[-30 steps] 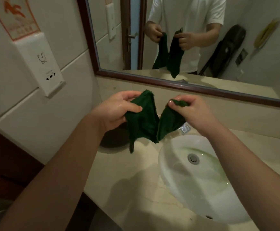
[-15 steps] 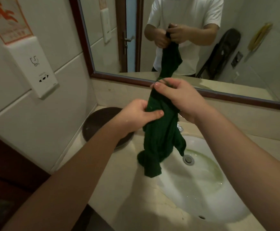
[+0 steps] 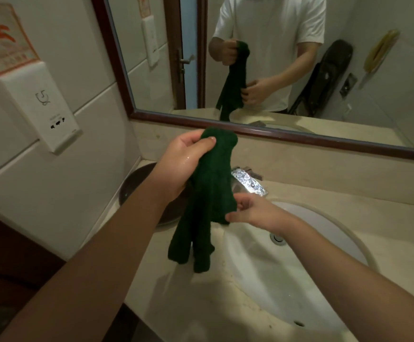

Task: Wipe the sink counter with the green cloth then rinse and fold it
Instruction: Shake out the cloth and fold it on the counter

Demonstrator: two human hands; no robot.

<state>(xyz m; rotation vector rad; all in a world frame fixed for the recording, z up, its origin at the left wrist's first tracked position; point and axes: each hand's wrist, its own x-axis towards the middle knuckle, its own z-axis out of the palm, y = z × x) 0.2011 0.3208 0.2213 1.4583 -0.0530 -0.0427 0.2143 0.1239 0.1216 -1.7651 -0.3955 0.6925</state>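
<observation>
**Hands swapped on the hanging cloth; folding up next**

Traded places since 0.5 s ago: left hand (image 3: 188, 159) up to the bunched top end of the green cloth (image 3: 211, 201), right hand (image 3: 248, 211) down from the top to a lower side edge. Gripping the top now with left thumb and fingers curled round the wad, palm glistening wet. Pinching the edge on the right between thumb and curled fingertips, only a little fabric taken. Hanging in mid-air as a twisted rope, over the line between sink counter (image 3: 201, 307) and white basin (image 3: 299, 272), just in front of the chrome faucet (image 3: 249, 182); touching none of them, as far as can be told. 2 loose tails dangling at the bottom. No water seen running.

Looks like the start of the fold, or the shake-out just ahead of it; wiping and rinsing judged done from the wet skin, though not certain. Calls next for opening the rope out flat: find 2 corners, 1 per hand, pull apart to spread the cloth, then bring edge to edge. Best kept over the basin for drips. Risk of a lumpy fold from any twist left in.
</observation>
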